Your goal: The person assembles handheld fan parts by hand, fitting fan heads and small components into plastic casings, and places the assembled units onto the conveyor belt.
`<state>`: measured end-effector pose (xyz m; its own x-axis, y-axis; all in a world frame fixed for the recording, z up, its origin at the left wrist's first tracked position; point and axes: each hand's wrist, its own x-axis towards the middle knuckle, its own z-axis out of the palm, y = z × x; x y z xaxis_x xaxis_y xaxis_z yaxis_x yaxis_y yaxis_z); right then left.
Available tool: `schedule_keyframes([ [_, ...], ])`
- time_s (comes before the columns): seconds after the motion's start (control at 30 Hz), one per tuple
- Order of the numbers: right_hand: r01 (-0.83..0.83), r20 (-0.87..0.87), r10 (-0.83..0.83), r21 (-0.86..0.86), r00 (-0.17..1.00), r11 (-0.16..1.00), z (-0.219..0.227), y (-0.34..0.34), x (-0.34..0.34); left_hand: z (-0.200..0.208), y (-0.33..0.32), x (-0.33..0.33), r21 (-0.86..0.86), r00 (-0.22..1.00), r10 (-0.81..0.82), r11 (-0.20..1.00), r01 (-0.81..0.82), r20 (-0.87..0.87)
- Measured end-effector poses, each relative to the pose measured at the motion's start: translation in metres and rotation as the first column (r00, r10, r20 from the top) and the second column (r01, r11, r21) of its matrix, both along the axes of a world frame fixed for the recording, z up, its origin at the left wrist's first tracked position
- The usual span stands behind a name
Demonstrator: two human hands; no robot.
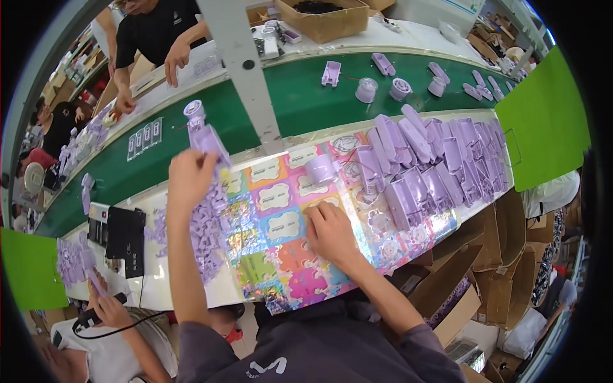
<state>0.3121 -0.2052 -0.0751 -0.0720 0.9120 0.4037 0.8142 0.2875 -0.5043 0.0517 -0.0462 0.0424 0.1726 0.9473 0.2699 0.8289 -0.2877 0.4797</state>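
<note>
My left hand (191, 175) reaches over the far edge of the worktable, its fingers closed on the near end of a lilac plastic housing (209, 142). A round lilac part (193, 108) with a white-ringed face sits at the housing's far end, by the green belt. My right hand (329, 233) rests on the colourful printed sheet (274, 196), fingers loosely bent and apart, with nothing visible in them. Just beyond it lies a lilac cup-shaped part (320, 169). Under my left forearm spreads a pile of small lilac pieces (205, 236).
Rows of lilac housings (415, 191) crowd the table's right side. Along the green conveyor belt (297, 89) lie scattered lilac parts; a grey post (246, 70) rises before it. A black device (126, 239) stands left. Co-workers (159, 38) sit across and at left. Cardboard boxes (456, 300) stand right.
</note>
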Motion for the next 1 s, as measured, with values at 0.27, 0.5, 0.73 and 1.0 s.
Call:
schedule_keyframes([
  [0.27,-0.304,-0.32,0.27,-0.06,0.908,0.951,0.018,0.067,-0.086,-0.039,-0.179,-0.019,-0.044,0.983,0.002,0.999,0.006,0.184],
  [0.5,-0.408,-0.273,0.381,-0.049,0.883,0.912,0.014,0.118,-0.131,-0.077,-0.237,0.013,-0.237,0.909,0.007,0.966,0.101,0.416],
  [0.73,-0.307,-0.52,0.278,0.033,0.808,0.951,0.049,0.104,-0.111,-0.089,-0.235,0.028,-0.314,0.81,-0.063,0.902,0.297,0.583],
  [1.0,-0.199,-0.652,0.079,-0.112,0.754,0.974,0.042,0.019,0.008,-0.07,-0.21,0.043,0.017,0.837,-0.107,0.993,0.116,0.537],
])
